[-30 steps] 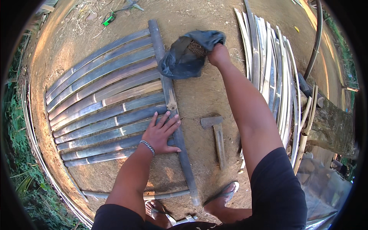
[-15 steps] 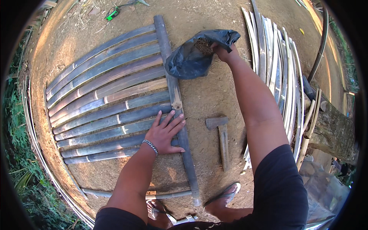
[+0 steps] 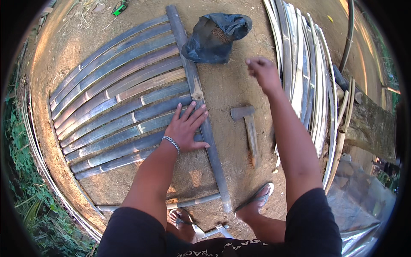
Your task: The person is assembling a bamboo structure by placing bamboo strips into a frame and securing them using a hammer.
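Observation:
My left hand (image 3: 187, 127), a chain bracelet on its wrist, lies flat with fingers spread on the bamboo slats and the long dark bamboo rail (image 3: 201, 107) across their ends. The slats (image 3: 137, 100) run side by side to the left, with narrow gaps between them. My right hand (image 3: 264, 73) is raised over bare soil, fingers curled to the thumb; whatever is pinched there is too small to make out. Beyond it sits an open black plastic bag (image 3: 201, 45) with many thin brownish pieces inside, perhaps nails. Below lies a hatchet (image 3: 248, 124) with a wooden handle.
A stack of split bamboo strips (image 3: 299, 64) lies at the right, beside a log (image 3: 372, 124). Clear plastic sheeting (image 3: 359, 201) is at the lower right. A green tape measure (image 3: 119, 7) lies far left. Another metal tool (image 3: 222, 230) lies between my sandalled feet.
My right hand has come out of the black bag and moved back toward me, its fingers pinched. The left hand stays on the rail. The whole view has shifted somewhat.

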Motion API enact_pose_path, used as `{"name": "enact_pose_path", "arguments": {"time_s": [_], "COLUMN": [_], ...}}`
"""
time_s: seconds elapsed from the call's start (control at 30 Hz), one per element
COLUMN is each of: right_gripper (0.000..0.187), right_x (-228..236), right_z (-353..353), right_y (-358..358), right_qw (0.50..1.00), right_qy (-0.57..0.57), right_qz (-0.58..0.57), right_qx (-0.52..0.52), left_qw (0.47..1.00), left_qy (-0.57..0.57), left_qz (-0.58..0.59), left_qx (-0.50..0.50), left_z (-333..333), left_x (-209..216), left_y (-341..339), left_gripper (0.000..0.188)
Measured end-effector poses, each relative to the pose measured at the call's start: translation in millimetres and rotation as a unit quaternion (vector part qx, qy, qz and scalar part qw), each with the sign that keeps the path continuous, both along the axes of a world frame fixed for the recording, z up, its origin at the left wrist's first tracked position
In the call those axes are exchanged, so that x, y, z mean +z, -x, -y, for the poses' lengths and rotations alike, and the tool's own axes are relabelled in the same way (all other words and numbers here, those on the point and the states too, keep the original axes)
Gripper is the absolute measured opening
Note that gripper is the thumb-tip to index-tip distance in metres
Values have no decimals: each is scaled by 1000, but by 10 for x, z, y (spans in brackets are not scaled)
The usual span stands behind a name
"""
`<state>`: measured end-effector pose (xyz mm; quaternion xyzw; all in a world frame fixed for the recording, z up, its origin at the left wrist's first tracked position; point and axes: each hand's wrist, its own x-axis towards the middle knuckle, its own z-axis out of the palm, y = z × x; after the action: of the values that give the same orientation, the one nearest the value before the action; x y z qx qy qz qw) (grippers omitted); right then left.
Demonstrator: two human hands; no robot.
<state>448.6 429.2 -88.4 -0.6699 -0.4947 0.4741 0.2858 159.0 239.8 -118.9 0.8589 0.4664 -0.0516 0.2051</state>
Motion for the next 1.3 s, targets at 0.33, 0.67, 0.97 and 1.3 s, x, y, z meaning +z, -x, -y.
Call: {"name": "enact_pose_path", "arguments": {"time_s": [0.33,0.67,0.97,1.3], "right_gripper": [12,12,15,8], "right_x": [208,-411,-529,-452], "right_z": [3214,3639,3716,3670], "right_y": [340,808,851,826], "right_qw": [980,978,968,978], "right_qy": [140,-182,-216,-194], "right_qz": [-51,94,114,70], "right_qx": [-133,47,59,38], "left_qw": [998,996,992,977], "left_qy": [-45,-92,-124,-150], "left_qz": [29,-5,-14,114], "left_qx": [12,3,-9,105], "left_z": [85,122,157,511], "left_x": [-25,-59,-144,-77], "left_y": [9,-63,-89,-141], "left_gripper": [115,116,112,80]}}
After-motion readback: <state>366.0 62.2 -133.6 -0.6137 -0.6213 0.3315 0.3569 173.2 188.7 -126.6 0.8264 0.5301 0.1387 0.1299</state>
